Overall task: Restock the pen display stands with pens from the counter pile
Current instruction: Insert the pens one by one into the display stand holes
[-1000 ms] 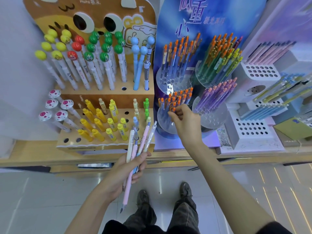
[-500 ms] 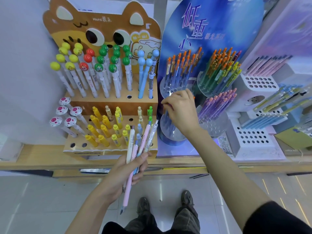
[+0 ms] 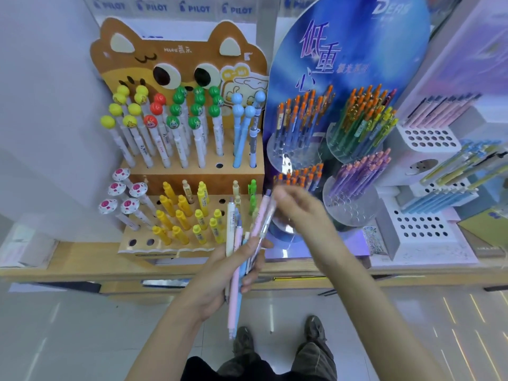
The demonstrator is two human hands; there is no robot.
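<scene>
Gripping pens [image 3: 234,306] in left hand [image 3: 217,276], lower centre, just before cat stand [image 3: 198,178] on bench [image 3: 82,259]. At pen tops with right hand [image 3: 299,210], centre frame; blurred, cannot tell its grip.

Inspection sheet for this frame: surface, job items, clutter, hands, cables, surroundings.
Surface: wooden counter, stands on it.
Job's things: pen bundle in left hand; cat stand, some holes empty; blue stand with clear cups of pens; white stand, many holes empty.
Clutter: pale papers at counter's left end, blurred.
Grippers: left hand grips the bundle; right hand blurred at the bundle's top, grip unclear.
Cables: nothing seen.
Surroundings: tiled floor, shoes, PILOT signs above.
</scene>
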